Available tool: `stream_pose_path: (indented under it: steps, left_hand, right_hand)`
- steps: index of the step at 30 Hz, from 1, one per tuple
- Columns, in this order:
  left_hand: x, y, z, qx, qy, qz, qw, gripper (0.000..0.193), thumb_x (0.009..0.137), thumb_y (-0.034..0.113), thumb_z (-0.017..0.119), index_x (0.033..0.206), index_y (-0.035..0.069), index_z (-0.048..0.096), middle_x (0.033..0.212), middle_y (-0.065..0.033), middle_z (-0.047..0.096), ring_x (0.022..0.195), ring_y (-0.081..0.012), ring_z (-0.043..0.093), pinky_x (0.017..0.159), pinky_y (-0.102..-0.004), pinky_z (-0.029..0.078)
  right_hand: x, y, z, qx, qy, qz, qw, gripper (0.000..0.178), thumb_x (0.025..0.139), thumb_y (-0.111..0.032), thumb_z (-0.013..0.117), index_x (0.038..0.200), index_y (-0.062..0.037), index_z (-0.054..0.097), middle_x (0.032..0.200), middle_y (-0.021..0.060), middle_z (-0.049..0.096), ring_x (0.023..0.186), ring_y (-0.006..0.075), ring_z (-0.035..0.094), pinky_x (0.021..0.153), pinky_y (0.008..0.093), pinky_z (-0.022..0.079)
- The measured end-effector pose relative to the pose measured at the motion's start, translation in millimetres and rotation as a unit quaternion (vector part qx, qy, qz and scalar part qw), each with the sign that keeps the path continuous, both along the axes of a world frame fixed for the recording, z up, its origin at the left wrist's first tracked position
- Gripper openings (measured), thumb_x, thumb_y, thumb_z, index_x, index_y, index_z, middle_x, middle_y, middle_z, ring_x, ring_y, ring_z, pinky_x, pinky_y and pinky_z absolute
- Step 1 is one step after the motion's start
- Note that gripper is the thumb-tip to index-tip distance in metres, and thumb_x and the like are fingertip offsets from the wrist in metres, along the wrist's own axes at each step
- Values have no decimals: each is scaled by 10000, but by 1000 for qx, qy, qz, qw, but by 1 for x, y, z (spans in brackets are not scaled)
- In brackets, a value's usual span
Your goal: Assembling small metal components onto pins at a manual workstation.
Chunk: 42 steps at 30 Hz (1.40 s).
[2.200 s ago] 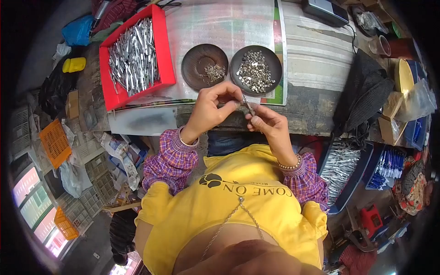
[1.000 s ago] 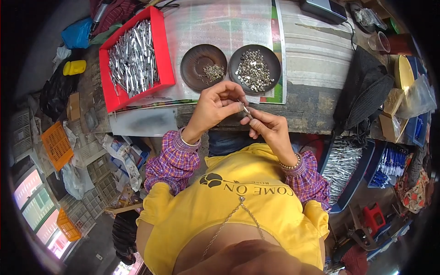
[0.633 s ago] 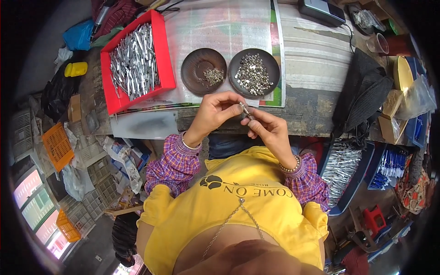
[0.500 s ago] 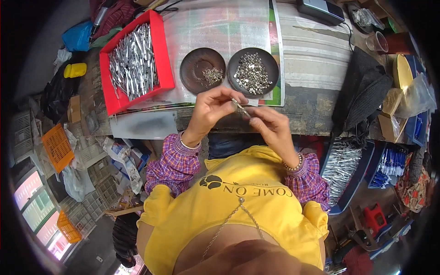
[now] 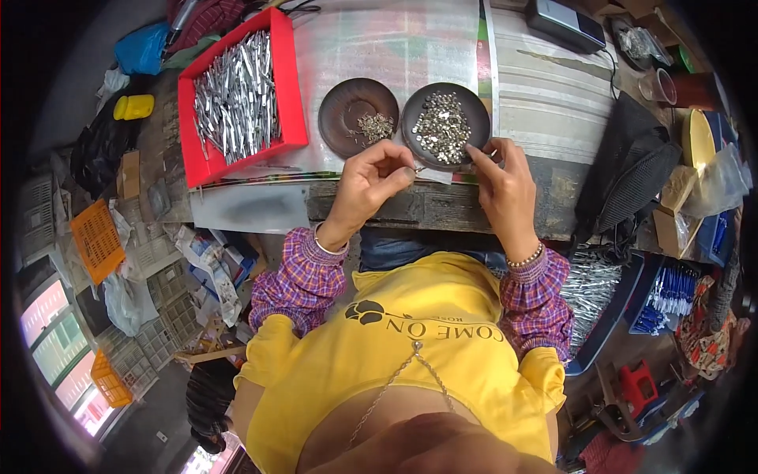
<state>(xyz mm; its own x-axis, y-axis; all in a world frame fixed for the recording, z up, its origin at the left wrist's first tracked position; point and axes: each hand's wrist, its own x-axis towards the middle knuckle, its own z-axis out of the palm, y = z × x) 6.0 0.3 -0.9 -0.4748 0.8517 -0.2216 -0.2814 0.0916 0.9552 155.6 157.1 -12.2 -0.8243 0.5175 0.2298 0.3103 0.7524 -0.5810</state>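
Note:
My left hand (image 5: 374, 180) is closed in a pinch in front of the two dark plates. A slim metal piece (image 5: 419, 169) pokes out past its fingertips; the rest is hidden by the fingers. My right hand (image 5: 508, 189) reaches the near right rim of the right plate (image 5: 478, 109), one digit against the small shiny metal pieces (image 5: 442, 126) heaped there. Its thumb and fingers are apart, and nothing shows held between them. Beside it, the left plate (image 5: 335, 110) carries a smaller pile of tiny metal parts (image 5: 374, 128).
A red box (image 5: 297, 87) full of slim silver metal parts (image 5: 237, 99) stands at the left of the wooden table (image 5: 553, 186). To the right lie a black mesh bag (image 5: 632, 166) and a grey device (image 5: 565, 25). A blue bin (image 5: 612, 316) of silver parts sits lower right.
My right hand has let go of the slim metal piece and moved right and away from me to the right plate. My left hand keeps its pinch, shifted slightly right.

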Motion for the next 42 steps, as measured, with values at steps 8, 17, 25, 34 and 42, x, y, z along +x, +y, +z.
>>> stream_pose_path:
  steps: [8, 17, 25, 34, 42]
  left_hand:
    - [-3, -2, -1, -8, -103, 1, 995, 151, 834, 28, 583, 983, 29, 560, 772, -6, 557, 629, -39, 462, 545, -177, 357]
    - [-6, -1, -3, -2, -150, -24, 988, 208, 843, 47, 555, 1048, 34, 525, 820, -49, 569, 639, -71, 467, 553, -180, 351]
    - [-2, -1, -3, -1, -148, -30, 988, 223, 835, 27, 551, 1057, 12, 536, 833, -49, 570, 669, -74, 480, 565, -190, 365]
    - [10, -2, 2, 9, -25, -47, 999, 230, 832, -23, 576, 1061, -28, 578, 976, -53, 598, 899, -104, 574, 806, -235, 461]
    - [13, 1, -1, -2, 183, -37, 982, 180, 794, -23, 602, 971, -9, 636, 905, -84, 628, 842, -146, 612, 733, -258, 488]
  right_hand:
    - [-6, 8, -5, -37, 37, 15, 999, 272, 674, 84, 613, 922, -26, 629, 893, 102, 552, 820, 262, 574, 688, 327, 473]
    - [-3, -13, -7, -432, 125, 29, 893, 112, 781, 38, 625, 892, 31, 612, 881, 40, 609, 760, 89, 566, 669, 208, 456]
    - [-2, -30, -3, -661, 104, -15, 743, 105, 828, -40, 619, 917, 16, 624, 855, 45, 631, 738, 87, 574, 632, 207, 461]
    - [-4, -36, -7, -713, 112, -33, 691, 143, 831, -64, 626, 949, 16, 619, 836, 43, 627, 720, 99, 587, 617, 217, 485]
    - [-3, -37, -10, -714, 113, -44, 689, 163, 834, -67, 623, 973, 18, 620, 840, 42, 631, 722, 94, 590, 619, 212, 495]
